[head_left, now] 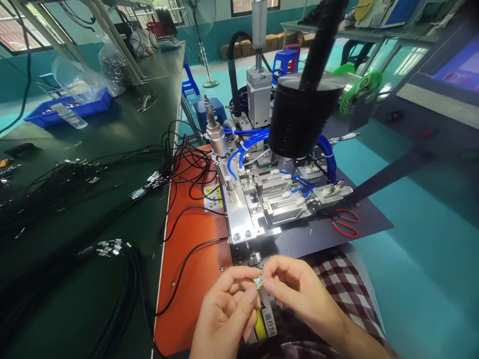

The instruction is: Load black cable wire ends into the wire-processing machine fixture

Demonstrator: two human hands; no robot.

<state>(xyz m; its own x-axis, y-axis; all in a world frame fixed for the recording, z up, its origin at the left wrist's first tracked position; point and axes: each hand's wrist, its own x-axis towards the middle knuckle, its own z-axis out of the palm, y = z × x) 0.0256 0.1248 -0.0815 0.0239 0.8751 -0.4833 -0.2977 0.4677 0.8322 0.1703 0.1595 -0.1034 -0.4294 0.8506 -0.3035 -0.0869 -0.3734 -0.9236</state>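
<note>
At the front edge of a metal machine, my left hand (230,309) pinches a small bundle of thin coloured wires (259,282) between thumb and fingers. From the other side my right hand (295,286) closes its thumb and forefinger on the ends of the same wires. The fingers partly hide the wires, so their tips are hard to make out. Just beyond my fingertips is the front of the machine (239,219), with metal cylinders and blue air tubes. Below my hands shows a yellow and white label (267,321).
Red-handled snips (346,224) lie on the machine's dark base plate at right. A black funnel-shaped hood (303,117) hangs over the machine. Bundled black cables (123,269) with metal connectors cover the dark table (149,124) at left, where a blue tray (71,107) also stands.
</note>
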